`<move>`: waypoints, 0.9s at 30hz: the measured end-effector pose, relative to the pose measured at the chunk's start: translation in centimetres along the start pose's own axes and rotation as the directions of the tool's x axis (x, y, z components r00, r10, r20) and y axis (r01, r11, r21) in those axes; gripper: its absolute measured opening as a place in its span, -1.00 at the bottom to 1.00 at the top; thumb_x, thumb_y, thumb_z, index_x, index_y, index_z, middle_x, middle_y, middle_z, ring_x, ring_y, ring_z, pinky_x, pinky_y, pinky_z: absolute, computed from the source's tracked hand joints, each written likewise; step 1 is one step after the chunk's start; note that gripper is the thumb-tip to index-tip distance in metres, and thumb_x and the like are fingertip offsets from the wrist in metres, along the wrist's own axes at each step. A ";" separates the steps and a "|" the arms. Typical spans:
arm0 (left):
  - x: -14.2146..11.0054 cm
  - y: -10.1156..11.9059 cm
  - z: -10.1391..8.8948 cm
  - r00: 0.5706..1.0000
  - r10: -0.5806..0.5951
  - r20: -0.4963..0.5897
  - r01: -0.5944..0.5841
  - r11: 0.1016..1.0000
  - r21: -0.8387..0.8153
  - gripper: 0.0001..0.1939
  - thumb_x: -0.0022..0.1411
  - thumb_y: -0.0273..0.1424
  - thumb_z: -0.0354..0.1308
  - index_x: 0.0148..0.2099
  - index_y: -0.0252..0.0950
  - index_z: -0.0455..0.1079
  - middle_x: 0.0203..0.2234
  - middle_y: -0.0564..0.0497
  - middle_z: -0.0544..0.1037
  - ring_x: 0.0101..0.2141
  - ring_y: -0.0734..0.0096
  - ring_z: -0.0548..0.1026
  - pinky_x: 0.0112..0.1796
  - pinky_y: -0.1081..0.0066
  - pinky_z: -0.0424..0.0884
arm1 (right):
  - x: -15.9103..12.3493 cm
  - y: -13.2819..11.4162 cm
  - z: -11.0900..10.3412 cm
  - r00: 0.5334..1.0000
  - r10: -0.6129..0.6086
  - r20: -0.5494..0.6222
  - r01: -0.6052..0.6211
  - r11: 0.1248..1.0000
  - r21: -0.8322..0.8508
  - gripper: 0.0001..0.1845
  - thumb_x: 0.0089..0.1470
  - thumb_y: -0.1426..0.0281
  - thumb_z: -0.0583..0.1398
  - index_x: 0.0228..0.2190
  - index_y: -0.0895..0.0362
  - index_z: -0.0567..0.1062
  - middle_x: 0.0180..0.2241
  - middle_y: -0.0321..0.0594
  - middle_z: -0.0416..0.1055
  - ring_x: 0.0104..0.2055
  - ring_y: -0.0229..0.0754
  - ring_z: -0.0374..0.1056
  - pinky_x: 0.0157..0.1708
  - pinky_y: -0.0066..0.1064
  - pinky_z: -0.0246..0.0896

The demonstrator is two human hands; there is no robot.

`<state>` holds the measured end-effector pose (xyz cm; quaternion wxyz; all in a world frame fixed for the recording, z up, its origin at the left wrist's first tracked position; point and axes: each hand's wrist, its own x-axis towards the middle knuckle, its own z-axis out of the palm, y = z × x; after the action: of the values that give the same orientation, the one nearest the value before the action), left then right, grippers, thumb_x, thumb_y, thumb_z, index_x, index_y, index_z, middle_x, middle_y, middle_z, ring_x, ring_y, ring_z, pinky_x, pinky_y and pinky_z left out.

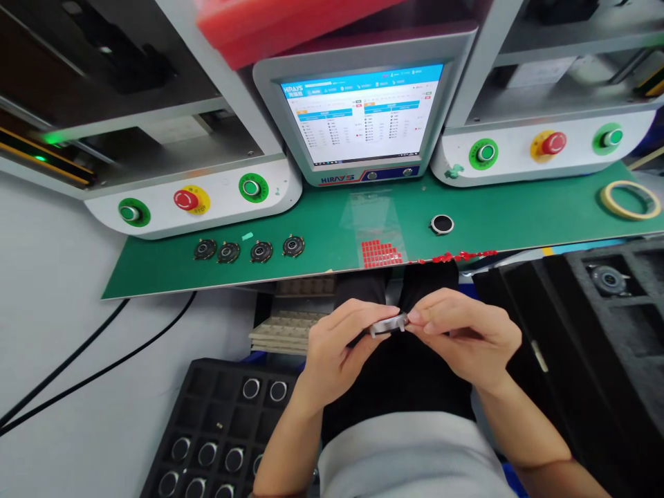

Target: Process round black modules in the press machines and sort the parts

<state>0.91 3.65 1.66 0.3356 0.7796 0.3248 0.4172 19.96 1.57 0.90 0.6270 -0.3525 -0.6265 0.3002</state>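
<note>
Above my lap, a silver watch case (388,325) is held edge-on, its side and lugs showing. My left hand (339,342) is closed on it, fingers along the top and thumb below. At its right end, my right hand (464,335) pinches the case's edge with thumb and fingertips; any small part between those fingertips is too hidden to make out. On the green bench, a sheet of small red pieces (381,254) lies ahead of my hands, with a row of loose red bits (456,256) along the front edge. One watch (442,224) rests beyond them.
Several dark watch parts (261,250) line the left of the green bench (321,214). Behind stand a monitor (363,117) and machines with button panels. A black tray (233,418) of watches is low left, a foam tray (638,297) right. A tape roll (606,200) lies far right.
</note>
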 end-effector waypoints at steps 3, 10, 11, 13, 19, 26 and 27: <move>0.0 -0.1 -0.1 0.999 -0.009 0.040 0.010 1.000 -0.024 -0.71 0.24 -0.59 0.17 0.00 -0.25 0.45 -0.23 -0.02 0.61 -0.24 0.46 0.55 -0.22 0.52 0.45 | 0.0 -0.1 -0.4 0.996 0.069 0.061 -0.071 0.997 0.034 -0.61 -0.13 0.75 0.33 -0.33 0.05 0.56 -0.40 -0.28 0.56 -0.36 -0.19 0.50 -0.42 -0.35 0.46; -0.5 0.4 0.8 0.994 -0.095 -0.062 0.096 0.995 0.024 -0.72 0.26 -0.56 0.16 0.00 -0.24 0.46 -0.22 0.00 0.59 -0.23 0.50 0.54 -0.20 0.55 0.42 | -0.4 -0.2 0.1 0.997 0.073 -0.025 -0.075 0.993 -0.086 -0.59 -0.08 0.74 0.29 -0.28 0.01 0.54 -0.36 -0.28 0.55 -0.32 -0.18 0.49 -0.35 -0.31 0.45; -0.5 0.4 1.0 0.990 -0.114 -0.088 0.118 0.992 0.043 -0.72 0.26 -0.56 0.15 0.00 -0.23 0.46 -0.22 0.00 0.59 -0.23 0.50 0.53 -0.19 0.56 0.42 | -0.5 -0.4 0.4 0.998 0.056 -0.038 -0.060 0.990 -0.126 -0.59 -0.07 0.75 0.27 -0.29 0.01 0.53 -0.35 -0.27 0.55 -0.31 -0.18 0.49 -0.35 -0.30 0.44; -0.3 0.3 1.5 0.973 -0.153 -0.173 0.169 0.982 0.082 -0.74 0.27 -0.54 0.14 -0.01 -0.22 0.46 -0.22 0.01 0.59 -0.23 0.50 0.53 -0.18 0.55 0.43 | -0.8 -0.8 1.1 0.996 0.041 -0.080 -0.055 0.982 -0.179 -0.61 -0.07 0.75 0.26 -0.34 0.01 0.51 -0.35 -0.26 0.53 -0.31 -0.17 0.47 -0.37 -0.31 0.42; 1.3 -1.3 2.2 0.816 -0.145 -0.559 0.297 0.935 0.192 -0.80 0.32 -0.44 0.09 -0.05 -0.28 0.47 -0.22 -0.01 0.57 -0.21 0.46 0.53 -0.19 0.49 0.47 | -2.1 -2.6 3.9 0.923 0.383 -0.040 -0.372 0.913 0.168 -0.72 -0.03 0.66 0.30 -0.35 0.05 0.46 -0.42 -0.30 0.50 -0.36 -0.23 0.47 -0.35 -0.37 0.44; 1.5 -1.0 2.1 0.894 0.155 -0.420 0.102 0.843 0.528 -0.70 0.27 -0.59 0.10 0.02 -0.31 0.46 -0.18 -0.05 0.61 -0.18 0.46 0.55 -0.05 0.52 0.41 | -1.6 -1.1 6.0 0.624 0.763 0.168 -0.739 0.506 0.445 -0.65 -0.30 0.46 0.48 -0.53 0.14 0.42 -0.53 -0.37 0.45 -0.48 -0.39 0.41 -0.42 -0.57 0.36; 1.3 -1.0 1.9 0.903 0.202 -0.379 0.053 0.823 0.565 -0.67 0.26 -0.61 0.11 0.05 -0.31 0.45 -0.16 -0.06 0.61 -0.15 0.44 0.55 -0.02 0.51 0.39 | -1.7 -0.8 6.2 0.570 0.798 0.198 -0.762 0.423 0.490 -0.56 -0.41 0.41 0.52 -0.55 0.15 0.39 -0.56 -0.37 0.45 -0.51 -0.38 0.40 -0.45 -0.56 0.34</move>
<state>2.89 4.72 0.65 -0.0048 0.7464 0.4664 0.4747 13.65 0.12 0.39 0.5061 -0.4255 -0.2628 0.7026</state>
